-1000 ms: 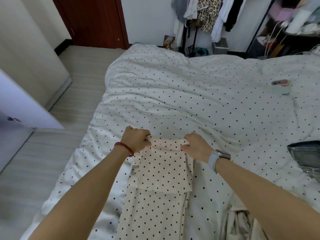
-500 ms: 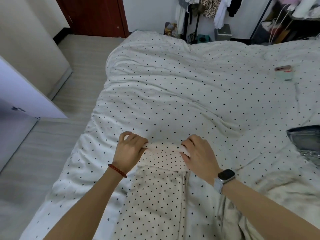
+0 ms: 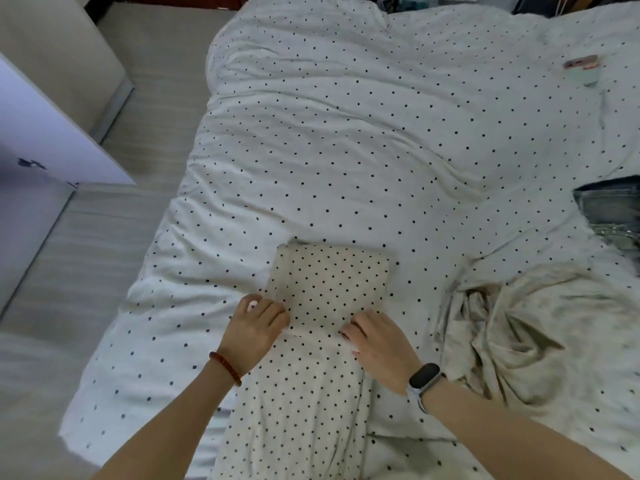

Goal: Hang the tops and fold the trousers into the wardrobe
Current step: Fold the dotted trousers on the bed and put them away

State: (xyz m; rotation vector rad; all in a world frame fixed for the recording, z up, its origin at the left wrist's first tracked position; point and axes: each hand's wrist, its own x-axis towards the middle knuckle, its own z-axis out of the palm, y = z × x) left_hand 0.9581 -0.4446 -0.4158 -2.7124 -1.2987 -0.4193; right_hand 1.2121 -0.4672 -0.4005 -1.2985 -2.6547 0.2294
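Since half a second ago I see both hands drawn back toward me, and the cream dotted trousers [image 3: 325, 282] now show a folded block beyond the fingers. From the head view, my left hand [image 3: 254, 329] curls its fingers onto the fold's near left edge; my right hand [image 3: 377, 342] pinches the near right edge. Trousers lie on the bed [image 3: 346, 133]; crumpled beige cloth [image 3: 519, 334] sits right of my right fingers.

jeans [image 3: 611, 216] cut by right edge, trousers [image 3: 294, 393] cut below
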